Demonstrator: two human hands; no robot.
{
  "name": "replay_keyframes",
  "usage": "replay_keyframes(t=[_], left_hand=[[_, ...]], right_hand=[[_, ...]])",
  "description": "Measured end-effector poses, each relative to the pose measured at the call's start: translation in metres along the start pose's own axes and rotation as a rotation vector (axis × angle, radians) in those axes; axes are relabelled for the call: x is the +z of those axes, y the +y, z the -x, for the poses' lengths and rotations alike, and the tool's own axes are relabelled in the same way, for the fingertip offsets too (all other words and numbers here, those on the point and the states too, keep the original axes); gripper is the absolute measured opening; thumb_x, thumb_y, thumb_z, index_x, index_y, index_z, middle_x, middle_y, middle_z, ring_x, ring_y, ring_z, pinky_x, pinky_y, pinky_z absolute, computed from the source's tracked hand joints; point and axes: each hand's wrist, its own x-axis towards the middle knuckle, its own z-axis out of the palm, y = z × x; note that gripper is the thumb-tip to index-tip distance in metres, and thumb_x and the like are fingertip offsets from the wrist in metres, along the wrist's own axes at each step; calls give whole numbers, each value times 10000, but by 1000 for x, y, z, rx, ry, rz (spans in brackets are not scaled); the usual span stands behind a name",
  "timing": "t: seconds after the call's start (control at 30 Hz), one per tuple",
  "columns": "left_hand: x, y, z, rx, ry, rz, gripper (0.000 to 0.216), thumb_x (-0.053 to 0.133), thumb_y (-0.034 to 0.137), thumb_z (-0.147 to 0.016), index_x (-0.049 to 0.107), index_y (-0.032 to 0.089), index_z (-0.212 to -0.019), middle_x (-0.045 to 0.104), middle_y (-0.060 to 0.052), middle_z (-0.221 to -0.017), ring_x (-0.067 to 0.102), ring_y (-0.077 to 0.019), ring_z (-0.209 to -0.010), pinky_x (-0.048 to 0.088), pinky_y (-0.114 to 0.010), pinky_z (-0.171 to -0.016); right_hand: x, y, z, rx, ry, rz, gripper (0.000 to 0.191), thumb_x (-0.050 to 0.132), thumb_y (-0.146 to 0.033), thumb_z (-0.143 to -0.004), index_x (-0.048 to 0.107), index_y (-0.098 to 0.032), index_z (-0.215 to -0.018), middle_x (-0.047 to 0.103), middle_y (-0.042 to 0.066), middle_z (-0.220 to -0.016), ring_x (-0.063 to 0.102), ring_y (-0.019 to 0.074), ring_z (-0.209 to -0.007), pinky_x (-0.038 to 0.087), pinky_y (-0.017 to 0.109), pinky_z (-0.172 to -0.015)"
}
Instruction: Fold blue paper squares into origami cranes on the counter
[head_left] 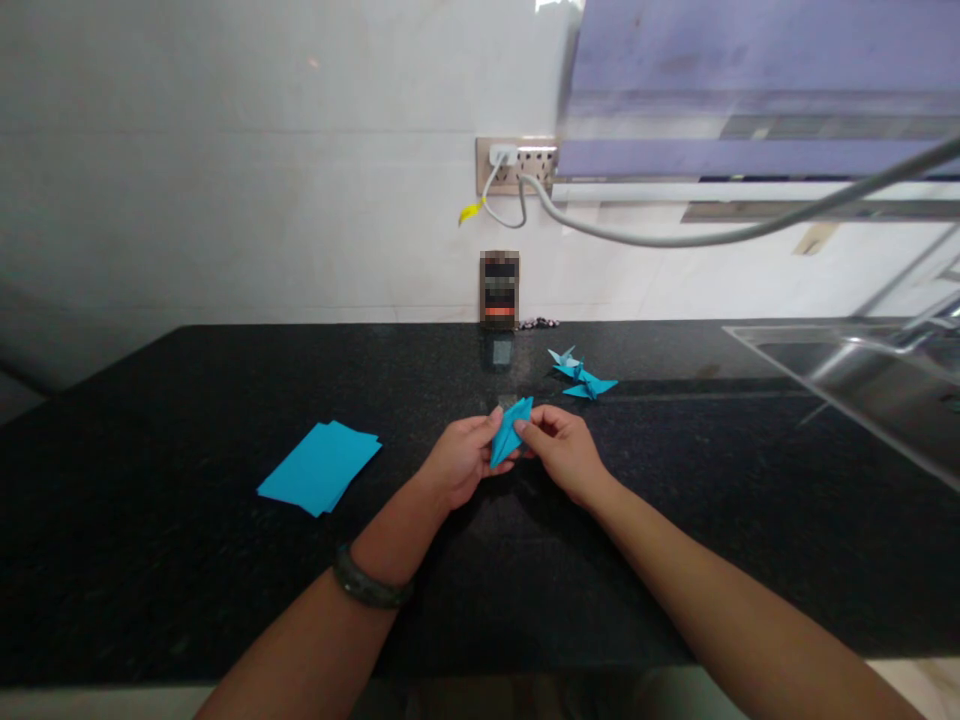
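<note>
Between my two hands is a folded piece of blue origami paper (510, 432), narrow and diamond-shaped, tilted with its upper tip to the right. My left hand (466, 455) grips its left edge, thumb on top and fingers beneath. On the other side, my right hand (564, 448) pinches the right edge between thumb and fingers. Several folded paper cranes (589, 384) in blue tones sit on the counter beyond my right hand. To the left of my left hand lies a small stack of blue paper sheets (321, 468), slightly fanned.
The black countertop (187, 570) runs to a tiled wall. A phone (500, 290) leans upright there, with a beaded strand (540, 323) beside it. Above are a wall socket (536, 165) and a grey cable (675, 241). A metal sink (900, 400) is at the right.
</note>
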Motion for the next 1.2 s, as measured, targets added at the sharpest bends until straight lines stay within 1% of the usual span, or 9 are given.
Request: replay_keyframes(t=[0.23,0.33,0.4,0.5,0.57,0.63,0.83,0.97,1.2], left_hand=[[-1,-5,-3,179,16,-232,326,591,449,-707,586,128,-657,537,13,-516,505,-98,-479,401,-223,-480],[1,-5,-3,256,62,-267,309,589,428,-710,611,121,-739,555,9,-525,492,-96,-454,385,-219,-452],[2,-6,-3,284,93,-282,311,594,397,-710,627,108,-822,571,3,-544,493,-98,-450,393,-222,-442],[3,-6,-3,307,137,-324,291,588,351,-717,639,95,-845,581,-4,-567,490,-97,-450,415,-227,-433],[3,-6,-3,323,154,-363,261,580,328,-722,646,98,-825,579,-3,-569,485,-96,-451,416,-221,-420],[3,-6,-3,333,166,-404,244,575,317,-723,653,103,-810,572,1,-558,479,-96,-448,410,-215,-403],[2,-5,-2,345,184,-487,232,584,319,-716,671,116,-788,564,4,-537,458,-91,-417,387,-204,-369],[1,-6,-4,353,181,-479,252,607,342,-696,676,122,-798,588,-6,-566,477,-99,-433,393,-209,-373],[3,-5,-2,289,157,-401,297,637,331,-669,654,97,-853,604,-21,-623,483,-100,-466,401,-213,-385]], right_hand=[[1,-6,1,59,36,5,277,569,-406,-721,526,-167,-587,549,-8,-512,494,111,-472,420,237,-473],[1,-8,2,40,32,54,287,546,-401,-740,518,-171,-570,528,-13,-502,479,110,-473,404,238,-479],[0,-9,3,-25,56,141,274,546,-373,-741,520,-172,-557,522,-11,-529,482,113,-511,401,243,-515],[1,-8,2,-128,127,239,182,572,-314,-717,546,-175,-603,512,-11,-591,481,118,-574,402,248,-566],[2,-7,2,-122,138,201,110,584,-289,-700,570,-182,-716,507,-19,-615,476,115,-570,405,244,-554],[2,-7,1,-83,121,138,134,582,-288,-697,571,-189,-787,499,-29,-609,466,111,-539,403,238,-519],[2,-11,2,-29,98,96,135,541,-325,-731,548,-193,-705,485,-32,-551,460,113,-499,395,235,-472],[2,-14,4,-15,89,46,181,506,-363,-761,545,-194,-709,504,-27,-559,471,113,-489,395,231,-459],[3,-16,5,4,102,-8,214,508,-386,-759,591,-189,-769,504,-26,-545,465,109,-452,385,223,-422]])
